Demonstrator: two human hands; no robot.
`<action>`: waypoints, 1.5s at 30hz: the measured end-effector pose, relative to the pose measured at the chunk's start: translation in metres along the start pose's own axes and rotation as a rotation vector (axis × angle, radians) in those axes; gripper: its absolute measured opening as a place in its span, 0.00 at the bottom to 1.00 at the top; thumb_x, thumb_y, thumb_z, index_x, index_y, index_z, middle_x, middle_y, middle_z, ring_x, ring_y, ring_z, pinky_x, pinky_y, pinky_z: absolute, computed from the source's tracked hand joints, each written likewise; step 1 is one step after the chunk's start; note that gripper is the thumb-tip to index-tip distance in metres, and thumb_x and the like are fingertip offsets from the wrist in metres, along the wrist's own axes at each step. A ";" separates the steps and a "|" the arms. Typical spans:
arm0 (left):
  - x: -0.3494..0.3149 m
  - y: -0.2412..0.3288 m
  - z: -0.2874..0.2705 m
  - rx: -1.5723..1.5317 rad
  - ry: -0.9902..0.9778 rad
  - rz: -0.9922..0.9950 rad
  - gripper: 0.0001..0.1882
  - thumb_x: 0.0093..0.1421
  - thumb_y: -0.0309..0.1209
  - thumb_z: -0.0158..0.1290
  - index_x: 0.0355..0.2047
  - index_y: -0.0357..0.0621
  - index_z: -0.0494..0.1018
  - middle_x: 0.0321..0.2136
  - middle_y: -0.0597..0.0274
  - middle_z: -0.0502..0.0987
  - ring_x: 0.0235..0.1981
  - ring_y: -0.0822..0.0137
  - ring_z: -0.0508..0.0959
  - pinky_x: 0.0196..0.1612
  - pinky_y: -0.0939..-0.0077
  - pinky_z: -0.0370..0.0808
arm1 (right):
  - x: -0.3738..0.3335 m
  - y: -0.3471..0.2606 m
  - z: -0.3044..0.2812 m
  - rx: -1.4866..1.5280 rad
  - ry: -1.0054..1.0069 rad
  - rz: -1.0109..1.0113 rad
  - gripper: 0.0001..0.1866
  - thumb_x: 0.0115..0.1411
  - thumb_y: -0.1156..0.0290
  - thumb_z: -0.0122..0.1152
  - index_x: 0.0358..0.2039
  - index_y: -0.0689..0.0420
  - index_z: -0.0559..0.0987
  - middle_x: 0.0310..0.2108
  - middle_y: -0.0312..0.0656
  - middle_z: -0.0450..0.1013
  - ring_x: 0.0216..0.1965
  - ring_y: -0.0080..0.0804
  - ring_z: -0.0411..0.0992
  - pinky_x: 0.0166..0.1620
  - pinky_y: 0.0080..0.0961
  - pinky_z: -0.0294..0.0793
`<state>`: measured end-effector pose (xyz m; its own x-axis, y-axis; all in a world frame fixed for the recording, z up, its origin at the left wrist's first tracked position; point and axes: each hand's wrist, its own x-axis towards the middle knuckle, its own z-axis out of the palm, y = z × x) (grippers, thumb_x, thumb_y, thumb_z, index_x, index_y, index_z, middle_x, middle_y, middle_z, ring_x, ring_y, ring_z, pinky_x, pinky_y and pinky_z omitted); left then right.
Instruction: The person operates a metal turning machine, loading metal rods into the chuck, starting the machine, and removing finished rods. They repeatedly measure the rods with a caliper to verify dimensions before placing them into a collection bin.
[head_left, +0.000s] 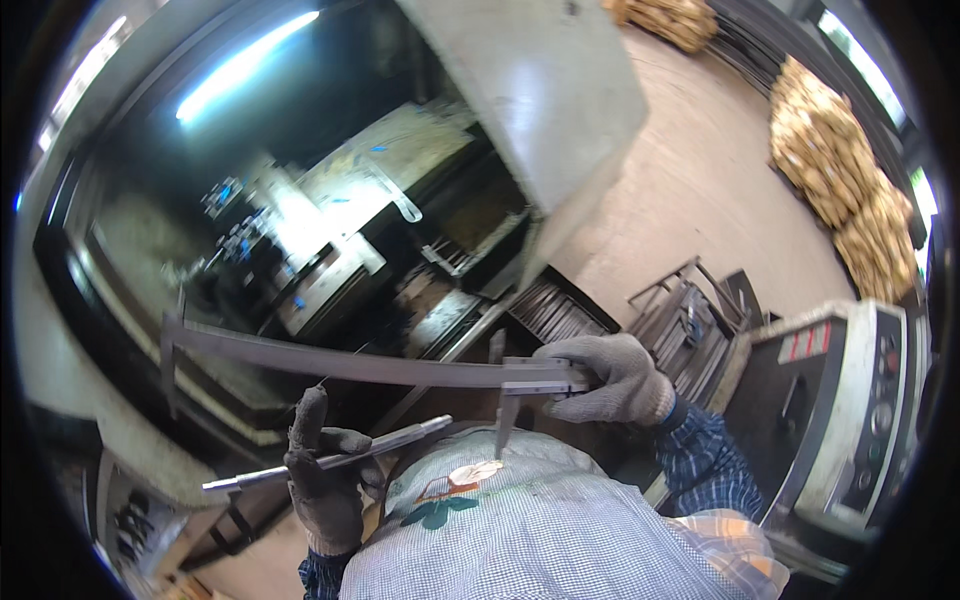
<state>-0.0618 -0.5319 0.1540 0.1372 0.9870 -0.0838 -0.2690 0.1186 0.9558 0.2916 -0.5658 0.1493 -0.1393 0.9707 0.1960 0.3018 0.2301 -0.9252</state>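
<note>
My right hand (618, 378), in a grey work glove, is closed round the slider end of a long vernier caliper (350, 366). The caliper's beam stretches leftward across the front of an open machine, with its fixed jaw at the far left and the sliding jaw beside my right hand. In my left hand (328, 495), also gloved, a slim metal shaft (405, 436) with stepped ends lies slanted, its right end higher. The left index finger points up near the beam, while the other fingers hold the shaft. Shaft and caliper are apart.
The lit machine chamber (330, 210) is ahead, with its door (540, 90) at upper right. A tray of metal rods (560, 312) and a rack with more bars (690, 325) stand right of centre. A control panel (875, 420) is at right; stacked bundles (830, 150) lie beyond.
</note>
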 end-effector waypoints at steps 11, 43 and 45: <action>0.050 -0.096 0.135 0.155 -0.765 -0.429 0.31 0.72 0.37 0.54 0.69 0.36 0.60 0.54 0.56 0.75 0.44 0.74 0.77 0.45 0.83 0.77 | -0.253 0.097 0.014 0.164 1.512 0.749 0.15 0.60 0.68 0.69 0.46 0.59 0.83 0.25 0.25 0.67 0.24 0.13 0.59 0.25 0.17 0.58; 0.092 -0.467 0.316 0.122 -1.019 -1.254 0.20 0.72 0.46 0.47 0.57 0.53 0.74 0.54 0.63 0.76 0.53 0.57 0.75 0.57 0.54 0.75 | -0.397 0.021 0.258 0.637 2.020 1.200 0.25 0.67 0.54 0.65 0.57 0.58 0.79 0.43 0.44 0.81 0.40 0.30 0.80 0.41 0.28 0.81; 0.104 -0.432 0.319 0.243 -1.104 -1.085 0.14 0.73 0.40 0.47 0.49 0.50 0.78 0.42 0.65 0.78 0.43 0.62 0.76 0.47 0.66 0.77 | -0.422 0.024 0.328 0.695 2.249 1.235 0.20 0.67 0.57 0.65 0.53 0.57 0.82 0.37 0.42 0.82 0.33 0.29 0.80 0.35 0.27 0.80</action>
<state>0.3726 -0.5154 -0.1776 0.7893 -0.1323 -0.5996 0.5569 0.5657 0.6082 0.0487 -0.9925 -0.0622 0.4510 -0.5770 -0.6809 -0.7018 0.2420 -0.6700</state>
